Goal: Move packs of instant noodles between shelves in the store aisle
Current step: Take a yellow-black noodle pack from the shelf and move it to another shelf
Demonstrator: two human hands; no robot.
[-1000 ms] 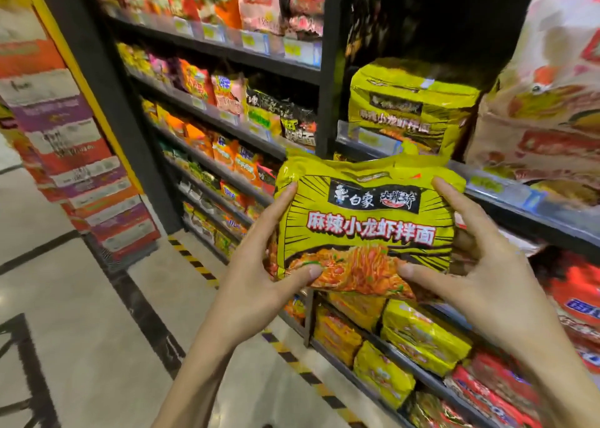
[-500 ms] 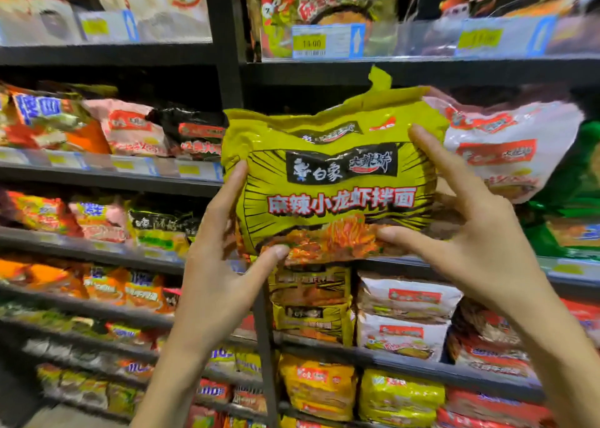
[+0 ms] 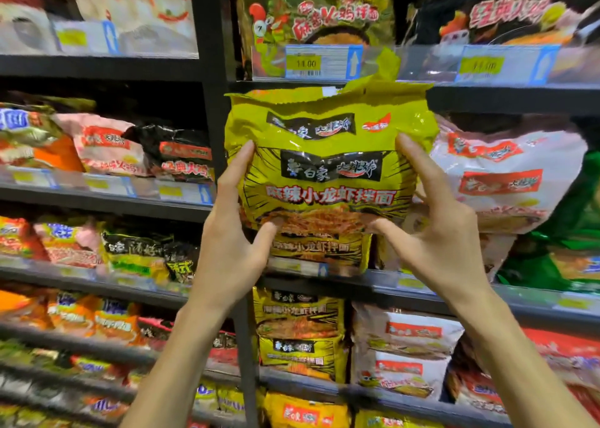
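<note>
- Yellow noodle pack (image 3: 328, 167) is up in front of the middle shelf of the right bay, off the shelf, held upright w/ print facing the camera.
- Left hand (image 3: 227, 249) grips the pack's left edge: thumb under the bottom corner, fingers up along the side.
- Right hand (image 3: 444, 242) grips the right edge the same way: thumb on the lower front, index finger up along the side.
- In the way above: the pack's crumpled top flap overlaps the front edge of the upper shelf (image 3: 487, 99), just below the price tag (image 3: 306, 63).
- In the way at right: pink-white pack (image 3: 506, 180) sits on the middle shelf just beside the held pack; the right hand & pack edge cover part of it.
- Behind/below the held pack: a 2nd yellow pack (image 3: 321, 252) of the same kind lies on that shelf, mostly hidden.
- At left: black upright post (image 3: 211, 102) runs just beside the pack's left edge & splits the 2 bays.
- Far right: green pack (image 3: 578, 232) next to the pink-white one.
- Upper shelf: rooster pack (image 3: 311, 15) & a black pack (image 3: 503, 11).
- Shelf below: stacked yellow packs (image 3: 302, 336) w/ white packs (image 3: 406, 353) beside them.
- Left bay: rows of mixed packs, blurred.
</note>
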